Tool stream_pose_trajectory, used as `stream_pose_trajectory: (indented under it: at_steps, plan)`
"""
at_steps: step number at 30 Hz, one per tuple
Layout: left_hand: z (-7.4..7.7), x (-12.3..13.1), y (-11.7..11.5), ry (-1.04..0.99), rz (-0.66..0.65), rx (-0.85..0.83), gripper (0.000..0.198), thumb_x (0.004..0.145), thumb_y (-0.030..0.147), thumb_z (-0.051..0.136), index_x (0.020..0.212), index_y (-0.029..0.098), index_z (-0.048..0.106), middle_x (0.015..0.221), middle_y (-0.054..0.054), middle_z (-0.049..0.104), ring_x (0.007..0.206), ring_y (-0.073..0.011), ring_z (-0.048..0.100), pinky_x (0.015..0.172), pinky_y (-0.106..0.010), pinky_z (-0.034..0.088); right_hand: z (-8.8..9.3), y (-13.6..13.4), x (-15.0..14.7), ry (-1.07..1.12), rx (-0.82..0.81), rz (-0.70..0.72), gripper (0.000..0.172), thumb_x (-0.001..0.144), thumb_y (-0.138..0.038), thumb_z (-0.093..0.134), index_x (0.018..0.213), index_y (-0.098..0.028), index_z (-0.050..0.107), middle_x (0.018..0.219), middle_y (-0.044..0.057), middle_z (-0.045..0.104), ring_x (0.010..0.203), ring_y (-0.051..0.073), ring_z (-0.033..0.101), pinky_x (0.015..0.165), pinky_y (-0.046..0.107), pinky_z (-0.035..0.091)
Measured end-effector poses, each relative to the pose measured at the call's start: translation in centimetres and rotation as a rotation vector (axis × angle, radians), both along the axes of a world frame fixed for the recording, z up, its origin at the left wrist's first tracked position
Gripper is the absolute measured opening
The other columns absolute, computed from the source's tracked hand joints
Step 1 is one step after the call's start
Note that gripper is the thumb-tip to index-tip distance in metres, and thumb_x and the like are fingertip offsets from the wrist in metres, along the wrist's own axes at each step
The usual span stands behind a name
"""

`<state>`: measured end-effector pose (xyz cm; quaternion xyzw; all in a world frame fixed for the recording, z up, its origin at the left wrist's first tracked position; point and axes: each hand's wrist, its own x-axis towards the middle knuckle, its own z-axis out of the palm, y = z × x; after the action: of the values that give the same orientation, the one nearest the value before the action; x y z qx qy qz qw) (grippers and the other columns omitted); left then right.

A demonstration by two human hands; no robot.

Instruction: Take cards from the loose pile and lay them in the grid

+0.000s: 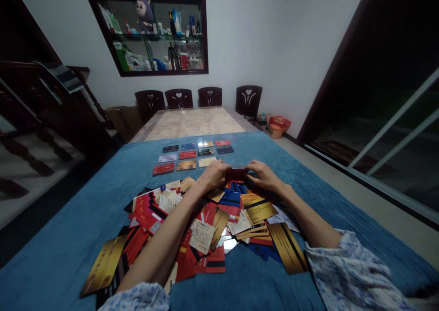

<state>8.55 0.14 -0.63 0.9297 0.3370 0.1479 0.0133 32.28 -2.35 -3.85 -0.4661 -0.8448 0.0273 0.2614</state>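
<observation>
My left hand (216, 174) and my right hand (262, 174) face each other beyond the card pile. Between them is a dark red card (236, 174), gripped at its two ends; whether it is one card or a small stack I cannot tell. Below and toward me spreads a loose heap of plastic cards, with a gold card (259, 209), a red card (147, 214) and a cream card (201, 236) among them. Farther off, several cards lie apart in rows, including a red card (163, 168) and a dark blue card (225, 150).
A blue cloth (274, 153) covers the near part of the long table (195, 120). Dark wooden chairs (179, 99) line the far end. A glass-shelved cabinet (156, 36) is set in the wall, and a stair railing (30, 114) stands at left.
</observation>
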Motion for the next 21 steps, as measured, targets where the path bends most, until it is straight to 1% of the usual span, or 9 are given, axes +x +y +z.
stream_pose_trajectory:
  at_steps: [4, 7, 10, 13, 16, 21]
  plan:
    - [-0.23, -0.06, 0.1, -0.06, 0.03, -0.038, 0.026, 0.081, 0.008, 0.051, 0.09, 0.017, 0.073, 0.083, -0.008, 0.068, 0.081, -0.0194, 0.06, 0.076, -0.028, 0.046, -0.33, 0.27, 0.23, -0.002, 0.0, -0.003, 0.023, 0.085, -0.021, 0.056, 0.098, -0.018, 0.074, 0.088, 0.008, 0.069, 0.082, 0.02, 0.06, 0.076, 0.03, 0.046]
    - [-0.3, -0.15, 0.14, -0.088, 0.045, -0.04, 0.026, 0.079, 0.008, 0.051, 0.087, 0.016, 0.074, 0.081, -0.007, 0.068, 0.078, -0.0185, 0.059, 0.074, -0.028, 0.046, -0.52, 0.39, 0.39, -0.013, -0.005, -0.011, 0.02, 0.085, -0.023, 0.056, 0.093, -0.017, 0.074, 0.085, 0.008, 0.068, 0.081, 0.02, 0.06, 0.075, 0.03, 0.046]
    - [-0.39, -0.11, 0.19, -0.102, 0.042, -0.044, 0.025, 0.079, 0.009, 0.051, 0.087, 0.016, 0.074, 0.081, -0.007, 0.069, 0.076, -0.0182, 0.059, 0.073, -0.027, 0.045, -0.71, 0.47, 0.43, -0.024, -0.017, -0.005, 0.02, 0.085, -0.024, 0.056, 0.092, -0.017, 0.073, 0.085, 0.009, 0.069, 0.083, 0.021, 0.06, 0.076, 0.03, 0.045]
    - [-0.63, 0.03, 0.3, -0.126, 0.026, -0.059, 0.028, 0.079, 0.008, 0.05, 0.09, 0.015, 0.074, 0.084, -0.008, 0.07, 0.078, -0.0183, 0.06, 0.073, -0.027, 0.045, -0.94, 0.62, 0.39, -0.024, -0.026, 0.022, 0.018, 0.083, -0.02, 0.056, 0.09, -0.018, 0.073, 0.085, 0.008, 0.071, 0.085, 0.022, 0.059, 0.078, 0.031, 0.045]
    - [-0.92, 0.09, 0.48, -0.147, 0.018, -0.074, 0.03, 0.079, 0.007, 0.05, 0.095, 0.015, 0.074, 0.088, -0.009, 0.072, 0.082, -0.019, 0.062, 0.074, -0.027, 0.046, -1.04, 0.72, 0.34, 0.007, -0.029, 0.029, 0.017, 0.082, -0.02, 0.055, 0.085, -0.018, 0.071, 0.083, 0.007, 0.07, 0.085, 0.021, 0.057, 0.078, 0.032, 0.045]
    - [-0.99, -0.03, 0.57, -0.15, 0.049, -0.084, 0.027, 0.079, 0.009, 0.056, 0.098, 0.015, 0.073, 0.09, -0.009, 0.072, 0.085, -0.0206, 0.063, 0.077, -0.028, 0.047, -0.56, 0.46, 0.17, 0.126, 0.021, -0.032, 0.015, 0.083, -0.022, 0.055, 0.084, -0.02, 0.07, 0.083, 0.006, 0.069, 0.087, 0.022, 0.059, 0.08, 0.033, 0.046]
